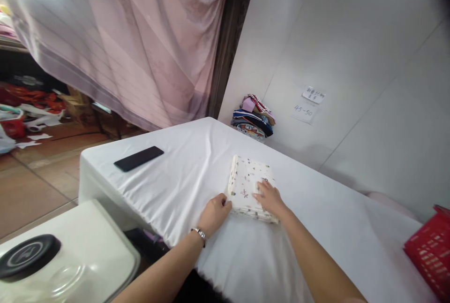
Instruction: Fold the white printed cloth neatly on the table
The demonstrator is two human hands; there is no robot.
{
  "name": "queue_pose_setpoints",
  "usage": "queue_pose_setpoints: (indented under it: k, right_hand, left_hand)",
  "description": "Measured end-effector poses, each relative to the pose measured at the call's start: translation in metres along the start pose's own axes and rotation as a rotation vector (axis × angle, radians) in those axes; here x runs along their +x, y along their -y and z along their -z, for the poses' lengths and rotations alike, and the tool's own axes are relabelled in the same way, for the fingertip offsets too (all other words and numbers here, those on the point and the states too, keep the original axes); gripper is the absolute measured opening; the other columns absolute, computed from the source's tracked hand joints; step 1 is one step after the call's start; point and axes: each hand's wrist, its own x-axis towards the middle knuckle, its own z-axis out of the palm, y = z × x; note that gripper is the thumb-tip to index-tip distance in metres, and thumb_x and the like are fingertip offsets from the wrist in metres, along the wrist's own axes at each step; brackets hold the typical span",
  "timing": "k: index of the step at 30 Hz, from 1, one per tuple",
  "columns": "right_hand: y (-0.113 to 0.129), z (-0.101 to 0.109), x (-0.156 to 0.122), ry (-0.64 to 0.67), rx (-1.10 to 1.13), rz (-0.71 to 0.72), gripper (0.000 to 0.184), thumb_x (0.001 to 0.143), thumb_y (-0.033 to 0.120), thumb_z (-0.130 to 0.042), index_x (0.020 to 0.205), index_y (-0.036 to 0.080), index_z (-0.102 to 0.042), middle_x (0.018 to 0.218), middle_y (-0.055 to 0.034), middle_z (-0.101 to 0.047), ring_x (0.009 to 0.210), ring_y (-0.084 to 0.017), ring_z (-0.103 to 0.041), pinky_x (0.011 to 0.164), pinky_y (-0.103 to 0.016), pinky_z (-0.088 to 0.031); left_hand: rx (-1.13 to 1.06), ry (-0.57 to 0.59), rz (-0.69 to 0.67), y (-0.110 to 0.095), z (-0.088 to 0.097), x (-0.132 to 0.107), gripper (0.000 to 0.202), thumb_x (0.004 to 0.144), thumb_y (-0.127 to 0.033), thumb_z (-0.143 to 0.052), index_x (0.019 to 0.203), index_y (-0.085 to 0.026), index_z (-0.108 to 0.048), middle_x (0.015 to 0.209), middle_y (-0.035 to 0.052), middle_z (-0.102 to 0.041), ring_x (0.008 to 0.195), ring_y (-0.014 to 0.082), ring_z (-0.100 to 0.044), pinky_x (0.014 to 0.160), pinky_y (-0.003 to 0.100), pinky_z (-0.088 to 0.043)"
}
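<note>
A folded white cloth with a small scattered print lies as a thick rectangular bundle on the white-covered table. At its near left corner, my left hand has its fingers curled closed on the edge, a metal bracelet around the wrist. My right hand rests on top of the bundle near its right side, fingers spread and lying flat. The layers of the fold show along the near edge.
A black phone lies on the table's left part. Folded fabrics are stacked by the wall. A red plastic basket stands at the right edge. Lower left is a cream surface with a round black object. A pink curtain hangs behind.
</note>
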Motion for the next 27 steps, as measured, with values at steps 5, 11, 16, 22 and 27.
queue_pose_setpoints:
  k: [5,11,16,22,27]
  right_hand:
    - [-0.057,-0.004,-0.039,-0.131,0.298,-0.175,0.056,0.080,0.041,-0.045,0.130,0.018,-0.041,0.132,-0.0089,-0.045,0.120,-0.021,-0.044,0.098,-0.033,-0.035]
    - [-0.049,0.000,-0.065,-0.102,0.696,-0.371,0.070,0.073,0.048,-0.050,0.135,0.020,-0.033,0.124,-0.0104,-0.052,0.090,-0.020,-0.062,0.060,-0.027,-0.051]
    - [-0.051,0.002,-0.061,-0.252,0.745,-0.295,0.063,0.072,0.038,-0.051,0.130,0.016,-0.041,0.110,-0.0083,-0.061,0.086,-0.021,-0.061,0.067,-0.030,-0.051]
    - [-0.056,-0.008,-0.064,-0.282,0.346,-0.216,0.046,0.076,0.031,-0.044,0.120,0.019,-0.054,0.114,-0.0072,-0.058,0.106,-0.023,-0.052,0.093,-0.037,-0.039]
    - [-0.034,0.002,-0.071,-0.450,0.106,-0.025,0.039,0.083,0.028,-0.037,0.114,0.019,-0.059,0.126,-0.0089,-0.048,0.117,-0.024,-0.043,0.100,-0.039,-0.033]
  left_hand:
    - [-0.017,0.019,0.001,0.000,0.000,0.001,0.015,0.077,-0.028,-0.044,0.066,-0.019,-0.047,0.059,-0.0017,-0.052,0.056,0.0114,-0.048,0.053,0.022,-0.029]
    - [0.036,0.019,0.000,-0.003,0.003,0.000,0.016,0.078,-0.030,-0.042,0.066,-0.019,-0.045,0.060,-0.0023,-0.052,0.057,0.0115,-0.048,0.053,0.022,-0.029]
    - [0.093,0.021,-0.027,-0.008,0.001,-0.005,0.018,0.078,-0.034,-0.044,0.067,-0.020,-0.046,0.060,-0.0025,-0.052,0.056,0.0113,-0.047,0.053,0.023,-0.028]
    - [0.103,0.018,-0.020,-0.013,-0.002,-0.008,0.017,0.078,-0.034,-0.046,0.068,-0.020,-0.048,0.061,-0.0022,-0.052,0.057,0.0116,-0.047,0.054,0.023,-0.029]
    - [0.080,0.003,-0.006,-0.012,-0.002,-0.008,0.015,0.078,-0.032,-0.047,0.080,-0.019,-0.054,0.068,-0.0001,-0.057,0.063,0.0131,-0.052,0.058,0.024,-0.032]
